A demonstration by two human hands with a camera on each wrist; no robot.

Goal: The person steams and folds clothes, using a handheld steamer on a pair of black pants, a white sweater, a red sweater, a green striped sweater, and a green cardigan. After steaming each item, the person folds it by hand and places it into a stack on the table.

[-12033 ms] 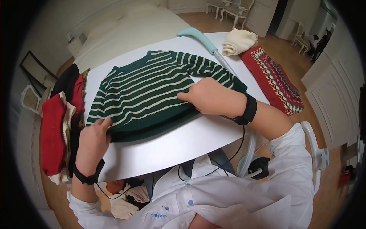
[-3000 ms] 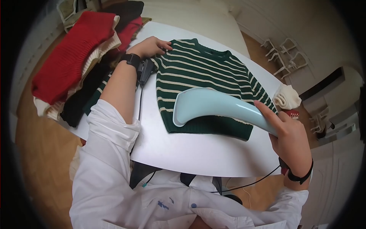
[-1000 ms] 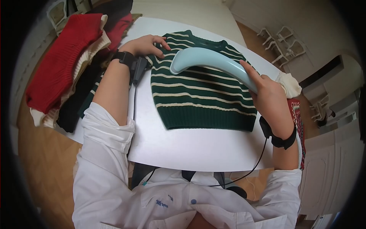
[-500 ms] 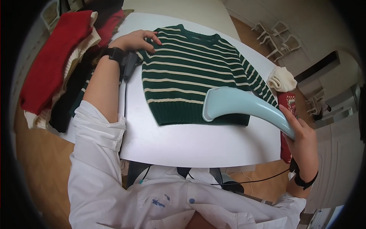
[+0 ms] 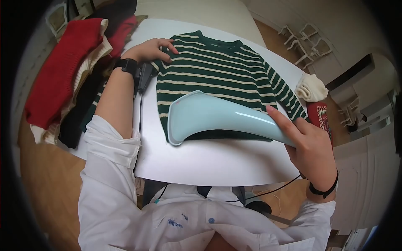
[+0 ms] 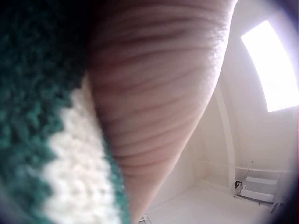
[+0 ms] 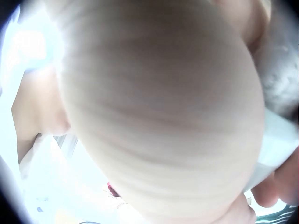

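Note:
A dark green sweater (image 5: 217,71) with cream stripes lies spread on the white board (image 5: 217,167), neckline away from me. My right hand (image 5: 312,148) grips the handle of a pale blue garment steamer head (image 5: 217,113). The wide end of the steamer overlaps the sweater's lower left part and hides much of the hem. At the left shoulder, my left hand (image 5: 153,49) rests its loosely bent fingers on the knit. Close up in the left wrist view, the striped knit (image 6: 79,168) lies against that hand. The right wrist view is mostly filled by my palm, with the steamer handle (image 7: 275,140) beside it.
Along the left edge lies a pile of clothes with a red knit sweater (image 5: 63,75) on top. At the right edge are a rolled cream knit (image 5: 312,88) and a red patterned knit (image 5: 320,115). A black cable (image 5: 140,117) runs from my left wrist.
The steamer has swept from the sweater's upper part to the lower right, then left along the hem. My left hand keeps to the shoulder. Earlier, both hands were at the hem, the steamer lying behind.

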